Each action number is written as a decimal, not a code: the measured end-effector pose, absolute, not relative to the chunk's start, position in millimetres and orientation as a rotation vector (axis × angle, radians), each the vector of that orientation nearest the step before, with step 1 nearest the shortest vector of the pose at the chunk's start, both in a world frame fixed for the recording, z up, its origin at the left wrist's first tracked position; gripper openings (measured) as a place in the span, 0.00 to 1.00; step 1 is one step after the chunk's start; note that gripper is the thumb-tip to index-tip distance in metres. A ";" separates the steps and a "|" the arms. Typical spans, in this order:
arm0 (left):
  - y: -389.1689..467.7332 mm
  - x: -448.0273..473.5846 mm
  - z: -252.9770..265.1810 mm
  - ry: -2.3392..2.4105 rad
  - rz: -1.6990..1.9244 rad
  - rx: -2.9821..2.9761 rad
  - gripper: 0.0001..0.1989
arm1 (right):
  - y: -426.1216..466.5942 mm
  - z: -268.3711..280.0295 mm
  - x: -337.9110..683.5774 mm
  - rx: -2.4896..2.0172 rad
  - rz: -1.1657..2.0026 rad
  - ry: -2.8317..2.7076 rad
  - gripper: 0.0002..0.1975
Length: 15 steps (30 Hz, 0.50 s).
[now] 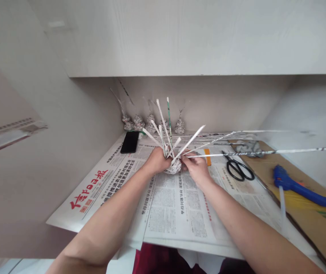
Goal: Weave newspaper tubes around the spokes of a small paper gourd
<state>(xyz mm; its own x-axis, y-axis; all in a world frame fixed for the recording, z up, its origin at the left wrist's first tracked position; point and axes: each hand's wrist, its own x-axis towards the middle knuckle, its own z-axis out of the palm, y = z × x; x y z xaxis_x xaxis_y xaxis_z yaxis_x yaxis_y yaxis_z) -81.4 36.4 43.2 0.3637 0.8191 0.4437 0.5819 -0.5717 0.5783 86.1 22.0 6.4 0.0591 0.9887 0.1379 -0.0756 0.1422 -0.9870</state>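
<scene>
A small woven piece of rolled paper strips (173,167) sits between my hands over the newspaper, with several white paper rods (163,121) sticking up out of it and one of them partly green. My left hand (159,160) is closed round its left side. On the right, my right hand (194,165) pinches a long paper rod (237,153) close to the weave. That rod and a second long one (220,136) stretch away to the right. The fingertips of both hands are partly hidden by the rods.
Newspaper (165,220) covers the table. Black scissors (238,169), a blue glue gun (299,186) and cardboard (265,163) lie to the right. A black phone (129,142) is back left. Several small woven figures (179,125) stand along the wall, beneath an overhanging cabinet (197,42).
</scene>
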 end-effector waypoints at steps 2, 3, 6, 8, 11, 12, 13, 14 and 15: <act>36.1 -79.8 41.8 1.245 1.059 2.289 0.10 | 25.9 3.3 89.1 -1.063 1.058 -1.221 0.14; 35.7 -78.5 40.9 1.248 1.069 2.276 0.10 | 27.4 1.9 90.7 -1.058 1.045 -1.243 0.13; 34.3 -74.4 38.4 1.266 1.073 2.225 0.10 | 28.6 -0.4 94.0 -1.041 1.048 -1.284 0.14; 33.5 -72.3 36.9 1.307 1.071 2.196 0.10 | 27.0 0.1 94.4 -1.040 1.062 -1.270 0.15; 33.1 -70.5 34.7 1.367 1.072 2.166 0.10 | 23.7 2.4 92.8 -1.036 1.086 -1.207 0.13; 33.2 -70.2 34.0 1.374 1.079 2.163 0.09 | 23.1 3.0 92.2 -1.032 1.098 -1.181 0.12; 33.5 -70.0 33.2 1.369 1.091 2.167 0.09 | 22.9 3.3 91.9 -1.025 1.111 -1.154 0.12; 33.9 -69.8 32.4 1.356 1.108 2.182 0.09 | 23.1 3.3 91.7 -1.016 1.125 -1.130 0.12; 34.3 -69.9 31.6 1.336 1.131 2.205 0.08 | 23.5 3.0 91.8 -1.007 1.137 -1.110 0.13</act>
